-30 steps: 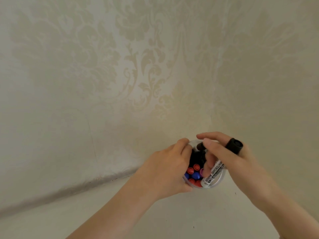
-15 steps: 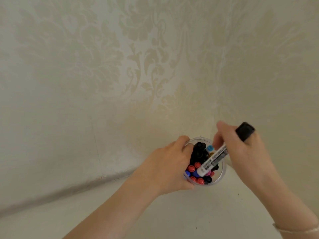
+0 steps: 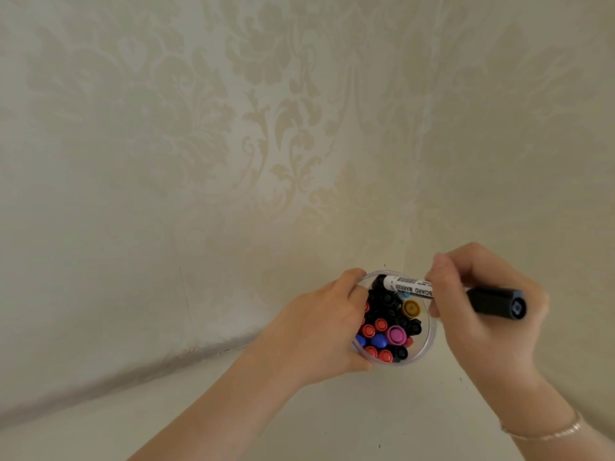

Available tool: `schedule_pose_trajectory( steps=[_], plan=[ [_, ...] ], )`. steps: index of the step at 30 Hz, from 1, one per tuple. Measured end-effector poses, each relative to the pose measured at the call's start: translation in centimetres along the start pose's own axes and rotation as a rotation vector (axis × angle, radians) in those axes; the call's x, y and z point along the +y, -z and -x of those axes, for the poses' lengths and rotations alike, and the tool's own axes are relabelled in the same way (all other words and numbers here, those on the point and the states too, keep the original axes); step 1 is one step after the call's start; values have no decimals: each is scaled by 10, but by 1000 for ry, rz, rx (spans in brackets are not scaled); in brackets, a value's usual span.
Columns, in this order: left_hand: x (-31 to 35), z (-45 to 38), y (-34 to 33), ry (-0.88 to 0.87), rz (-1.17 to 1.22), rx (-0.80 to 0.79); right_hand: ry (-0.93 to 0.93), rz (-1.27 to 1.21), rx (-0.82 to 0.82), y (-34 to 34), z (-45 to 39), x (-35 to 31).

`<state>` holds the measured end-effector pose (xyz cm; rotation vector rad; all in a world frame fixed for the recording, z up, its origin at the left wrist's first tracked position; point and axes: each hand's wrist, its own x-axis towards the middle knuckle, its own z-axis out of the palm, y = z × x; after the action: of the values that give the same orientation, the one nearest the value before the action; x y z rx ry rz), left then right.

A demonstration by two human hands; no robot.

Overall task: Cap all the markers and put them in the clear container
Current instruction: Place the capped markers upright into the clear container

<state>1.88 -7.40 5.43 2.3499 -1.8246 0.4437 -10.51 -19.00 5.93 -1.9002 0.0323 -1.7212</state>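
Container (image 3: 429,352), clear, round, stands on pale surface (image 3: 299,427) in a corner where two patterned walls (image 3: 233,128) meet. Packed w/ capped markers standing on end: red, blue, black, one purple cap (image 3: 396,335), one yellow cap (image 3: 411,308).

Left hand (image 3: 319,331) wraps the container's left side, fingers curled over the rim, thumb low at the front. Steadying grip, adequate.

Right hand (image 3: 482,314) pinches a whiteboard marker (image 3: 412,287) w/ black cap (image 3: 499,302) fitted. Marker lies near horizontal across the far rim, white barrel end over the opening, cap end pointing out to the right. Not yet in.

Step in hand, by my judgement: insertion of this marker. Recommend tipping the barrel end down toward vertical before lowering; at the current flat angle it would bridge the rim, not drop. Aim for the gap on the right side nr the yellow cap, where clear wall shows; left and centre look full. Ease it down betw. neighbours, don't force.

Edges/room: walls close behind and to the right, so the cap end has limited swing that way; lift up and toward the person instead. Surface in front is open. Left grip should hold so the container doesn't tip under side load. Other loose markers: none visible; can't tell beyond the frame.
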Motion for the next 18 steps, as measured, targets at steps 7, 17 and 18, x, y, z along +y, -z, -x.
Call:
schedule_pose_trajectory(
  steps=[7, 17, 18],
  plan=[
    [0, -3, 0, -6, 36, -9, 18, 128, -67, -7, -9, 4],
    [5, -6, 0, -31, 22, -28, 36, 78, -96, -5, -17, -4],
    [4, -6, -1, -36, 25, -15, 54, 96, -113, -6, -14, -3]
  ],
)
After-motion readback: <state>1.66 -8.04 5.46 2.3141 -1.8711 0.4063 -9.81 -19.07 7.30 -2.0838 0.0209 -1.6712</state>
